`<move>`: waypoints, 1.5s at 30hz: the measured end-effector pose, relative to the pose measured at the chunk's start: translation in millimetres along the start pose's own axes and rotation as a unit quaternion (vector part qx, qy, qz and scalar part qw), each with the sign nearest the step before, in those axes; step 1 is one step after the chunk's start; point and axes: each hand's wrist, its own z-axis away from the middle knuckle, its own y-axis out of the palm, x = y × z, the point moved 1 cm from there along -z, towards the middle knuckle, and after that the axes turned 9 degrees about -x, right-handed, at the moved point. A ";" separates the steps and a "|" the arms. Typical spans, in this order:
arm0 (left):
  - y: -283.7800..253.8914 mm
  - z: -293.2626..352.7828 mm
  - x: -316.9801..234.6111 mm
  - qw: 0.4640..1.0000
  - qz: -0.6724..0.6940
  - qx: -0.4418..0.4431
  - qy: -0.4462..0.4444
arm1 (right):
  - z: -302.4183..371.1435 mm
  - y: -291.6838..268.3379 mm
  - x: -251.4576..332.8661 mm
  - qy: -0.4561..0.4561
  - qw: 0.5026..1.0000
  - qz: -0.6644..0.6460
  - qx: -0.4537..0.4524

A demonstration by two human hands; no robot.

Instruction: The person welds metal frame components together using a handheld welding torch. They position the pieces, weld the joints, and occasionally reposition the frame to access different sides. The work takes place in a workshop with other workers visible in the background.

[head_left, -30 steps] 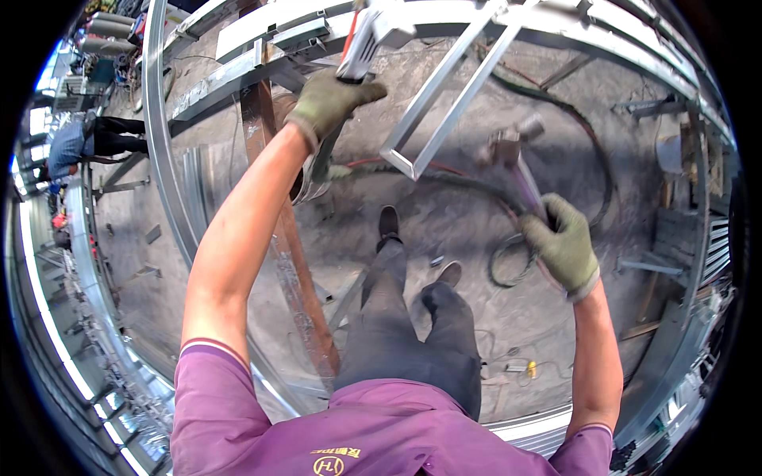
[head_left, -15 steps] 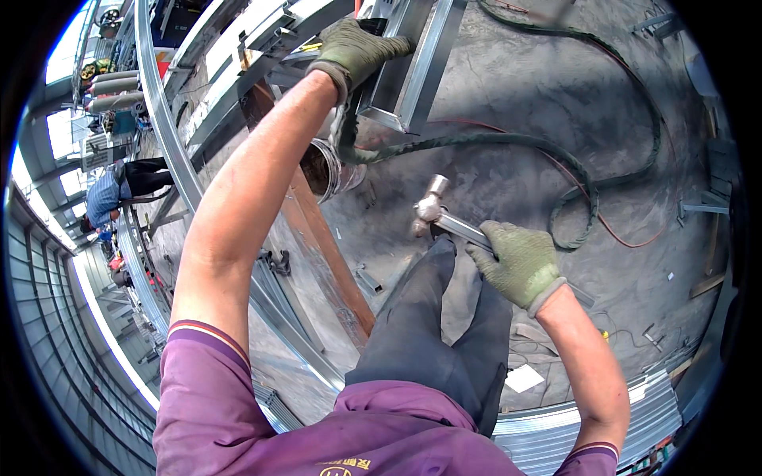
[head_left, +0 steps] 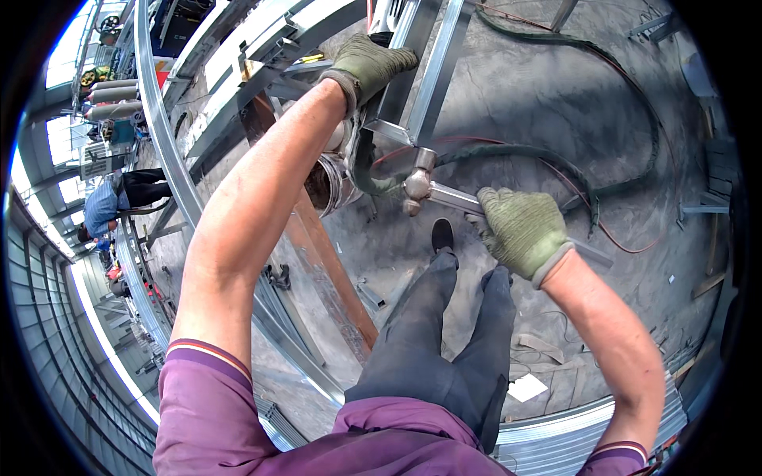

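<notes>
Concrete floor point(head_left: 556, 103), grey and dusty, is seen spread beneath everything, crossed by a long dark hose point(head_left: 635, 103) and a thin red cable point(head_left: 611, 238) that curve over it. Curved galvanised steel rails point(head_left: 159, 151) are seen sweeping down the left side, and a rust-brown beam point(head_left: 333, 278) is laid slanting beside them. A galvanised steel frame point(head_left: 432, 71) of pale square tubing is stood in the upper middle, above the dark trousers point(head_left: 444, 341) and a black shoe point(head_left: 442, 235). Another person in a blue top point(head_left: 103, 205) is seen bent over far off at the left edge.

The left hand point(head_left: 369, 63), in an olive work glove, is closed around an upright bar of the frame near the top. The right hand point(head_left: 524, 230), gloved the same, is wrapped tightly round the metal handle of a hammer point(head_left: 444, 194). The hammer's head point(head_left: 418, 184) is held right at the lower corner of the frame; whether it touches the tube cannot be told, perhaps just short. A round metal can point(head_left: 327, 184) is seen just left of the head, partly hidden behind the left forearm.
</notes>
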 end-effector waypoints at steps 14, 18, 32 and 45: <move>-1.6 6.2 -5.4 1.000 -0.010 -0.007 -0.007 | 0.4 2.2 23.6 0.009 0.999 -0.013 0.039; -1.1 11.0 -13.6 1.000 0.007 0.005 -0.020 | 7.8 6.3 25.0 -0.075 0.993 0.004 0.089; 4.9 -2.4 6.7 1.000 0.009 -0.004 -0.007 | -10.9 25.3 -2.7 -0.071 0.993 0.046 0.076; 6.1 4.9 0.7 0.998 0.041 0.020 -0.037 | -25.7 35.6 -33.6 -0.026 1.000 0.004 0.011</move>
